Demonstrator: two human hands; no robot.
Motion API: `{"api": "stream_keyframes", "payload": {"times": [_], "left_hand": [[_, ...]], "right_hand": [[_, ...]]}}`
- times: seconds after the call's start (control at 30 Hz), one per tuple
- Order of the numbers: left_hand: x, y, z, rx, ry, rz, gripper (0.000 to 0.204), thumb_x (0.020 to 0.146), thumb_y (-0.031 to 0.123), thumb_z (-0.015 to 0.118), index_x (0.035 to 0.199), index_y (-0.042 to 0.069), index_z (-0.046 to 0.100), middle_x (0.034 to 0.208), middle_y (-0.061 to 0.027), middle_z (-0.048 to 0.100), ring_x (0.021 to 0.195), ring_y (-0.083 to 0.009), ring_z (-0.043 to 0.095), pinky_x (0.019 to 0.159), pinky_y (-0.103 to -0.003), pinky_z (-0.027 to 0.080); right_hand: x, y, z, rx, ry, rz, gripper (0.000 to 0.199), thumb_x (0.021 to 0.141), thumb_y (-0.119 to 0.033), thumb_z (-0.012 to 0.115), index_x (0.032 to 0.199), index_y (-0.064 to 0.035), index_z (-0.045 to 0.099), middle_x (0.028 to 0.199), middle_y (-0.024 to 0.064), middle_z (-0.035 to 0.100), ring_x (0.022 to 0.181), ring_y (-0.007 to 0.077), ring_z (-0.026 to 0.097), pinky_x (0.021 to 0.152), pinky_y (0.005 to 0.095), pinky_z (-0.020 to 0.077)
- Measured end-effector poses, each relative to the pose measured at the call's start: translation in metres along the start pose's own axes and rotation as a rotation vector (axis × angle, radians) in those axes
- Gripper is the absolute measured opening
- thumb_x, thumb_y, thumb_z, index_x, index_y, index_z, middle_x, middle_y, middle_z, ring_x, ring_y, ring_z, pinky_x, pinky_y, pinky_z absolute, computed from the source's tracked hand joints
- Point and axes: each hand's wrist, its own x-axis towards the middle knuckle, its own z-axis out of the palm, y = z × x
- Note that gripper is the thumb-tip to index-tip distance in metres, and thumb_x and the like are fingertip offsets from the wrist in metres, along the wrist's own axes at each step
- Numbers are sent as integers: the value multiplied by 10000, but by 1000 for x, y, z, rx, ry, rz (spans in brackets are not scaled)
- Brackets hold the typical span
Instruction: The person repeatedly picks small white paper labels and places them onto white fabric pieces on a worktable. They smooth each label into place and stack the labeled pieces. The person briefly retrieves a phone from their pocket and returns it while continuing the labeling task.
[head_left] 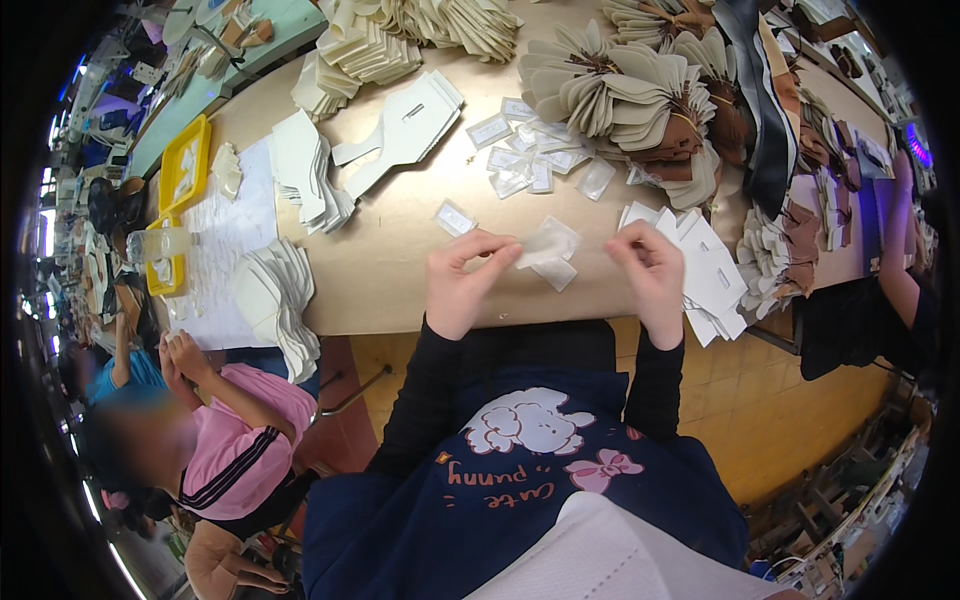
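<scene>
My left hand pinches one edge of a thin whitish translucent piece between thumb and forefinger. Beneath it on the tan tabletop lies a similar pale piece, partly covered. To the right, my right hand is closed, its thumb and fingers pressed together. Whatever it may hold is too small to make out. Just beyond my left hand rests a single small clear packet. Farther off, several more clear packets are heaped loosely. White flat cut pieces with slots fan out beside my right hand.
Stacks of white cut pieces stand at the left, near yellow trays. Bundled beige and brown pieces crowd the far right. A person in pink sits at my left. Another person's arm shows at the right.
</scene>
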Motion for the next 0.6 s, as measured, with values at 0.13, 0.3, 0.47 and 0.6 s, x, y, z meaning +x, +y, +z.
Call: {"api": "stream_keyframes", "payload": {"times": [0.13,0.3,0.47,0.6], "left_hand": [[16,-20,-16,149,-3,-247,139,847,73,745,965,0,747,883,-79,704,822,-153,625,771,-270,481],[27,-42,-8,705,3,65,371,782,52,711,1151,81,681,1094,-89,621,1025,-310,537,916,-388,454],[59,-52,17,633,87,309,405,792,86,729,1192,81,664,1123,-115,621,1053,-327,542,942,-414,443],[80,-57,31,679,63,222,424,770,99,763,1179,77,655,1031,-122,615,1000,-308,547,904,-398,455]], "right_hand": [[0,2,-45,236,550,7,149,885,47,525,780,-57,506,834,11,576,620,28,411,561,186,299],[-9,8,-50,450,546,-96,174,797,113,445,821,-60,458,845,90,619,588,50,409,553,180,297],[-15,6,-30,567,348,39,161,792,98,440,831,-51,487,798,78,591,574,37,327,535,183,248],[-19,-1,-6,452,240,126,54,915,-4,538,939,-19,585,824,27,587,613,36,406,565,168,300]]}}
